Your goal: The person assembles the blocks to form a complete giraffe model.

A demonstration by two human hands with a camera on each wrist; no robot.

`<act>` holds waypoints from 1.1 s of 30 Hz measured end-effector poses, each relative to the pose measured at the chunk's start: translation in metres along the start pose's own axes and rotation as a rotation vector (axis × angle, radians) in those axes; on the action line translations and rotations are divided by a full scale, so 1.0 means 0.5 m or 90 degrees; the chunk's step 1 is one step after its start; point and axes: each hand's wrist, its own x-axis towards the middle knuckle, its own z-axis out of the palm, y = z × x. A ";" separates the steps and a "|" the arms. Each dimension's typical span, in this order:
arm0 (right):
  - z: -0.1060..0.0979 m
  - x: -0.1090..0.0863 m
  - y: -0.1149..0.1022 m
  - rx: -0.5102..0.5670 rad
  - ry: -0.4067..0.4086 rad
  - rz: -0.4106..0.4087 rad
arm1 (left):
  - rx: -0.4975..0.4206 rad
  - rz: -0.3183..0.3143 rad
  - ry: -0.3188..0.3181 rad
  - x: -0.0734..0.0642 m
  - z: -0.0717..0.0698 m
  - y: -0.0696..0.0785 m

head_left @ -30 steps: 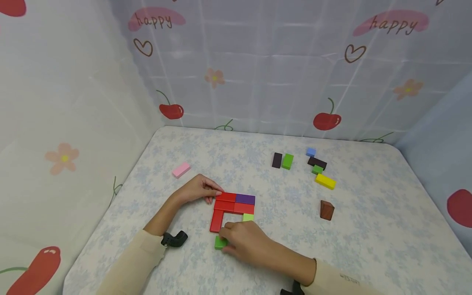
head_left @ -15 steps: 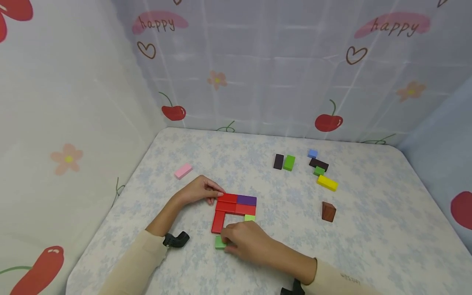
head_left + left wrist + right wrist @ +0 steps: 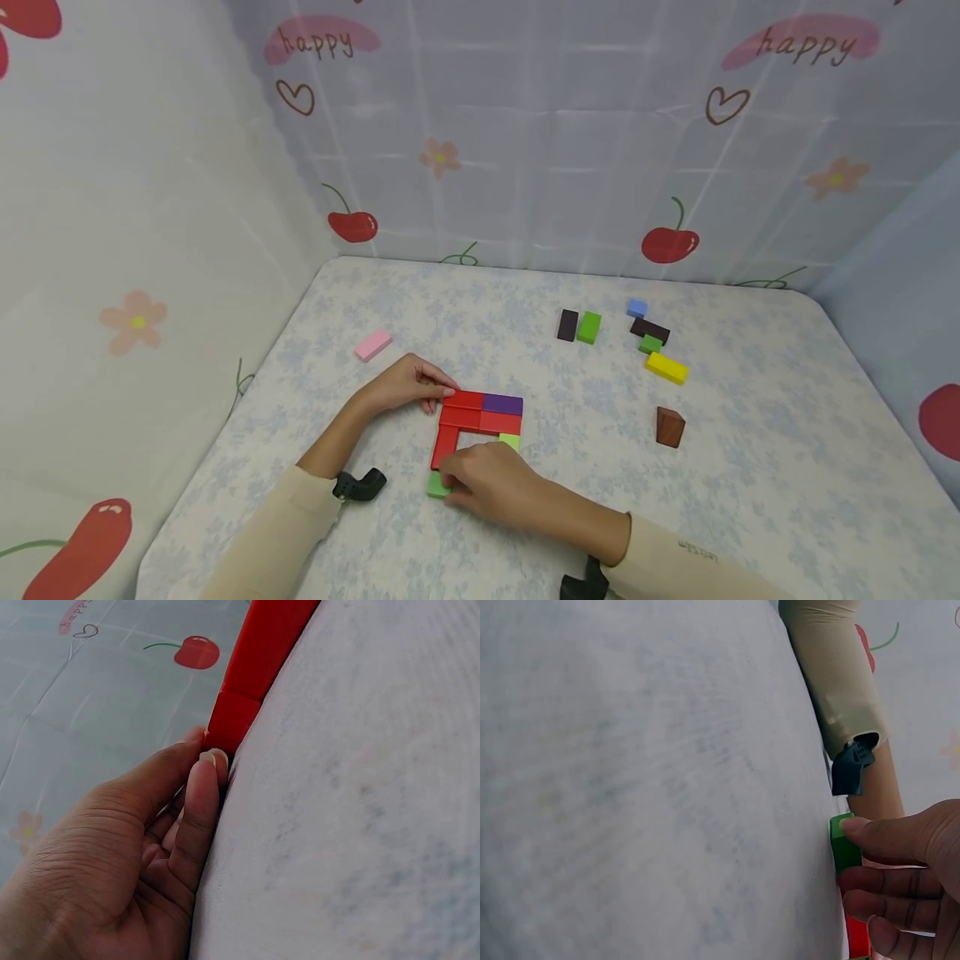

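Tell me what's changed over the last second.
The right hand moved its green block leftward and slightly away from the person, so it now appears to meet the near red block. Nothing was newly gripped or released. The left hand stayed at the far red block; the pink block didn't move.

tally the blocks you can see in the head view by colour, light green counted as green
red blocks: 4
green blocks: 4
black blocks: 2
purple block: 1
pink block: 1
blue block: 1
yellow block: 1
brown block: 1
total visible: 15
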 end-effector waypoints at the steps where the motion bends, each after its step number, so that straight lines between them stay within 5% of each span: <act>1: 0.000 0.001 0.001 -0.002 0.002 0.001 | 0.000 0.001 -0.002 0.001 0.000 0.000; 23: -0.005 0.006 0.002 -0.010 0.010 0.012 | 0.015 0.001 -0.010 0.008 -0.002 0.004; 33: -0.074 -0.029 0.006 -0.012 0.036 0.046 | 0.010 0.000 -0.008 0.000 -0.001 -0.002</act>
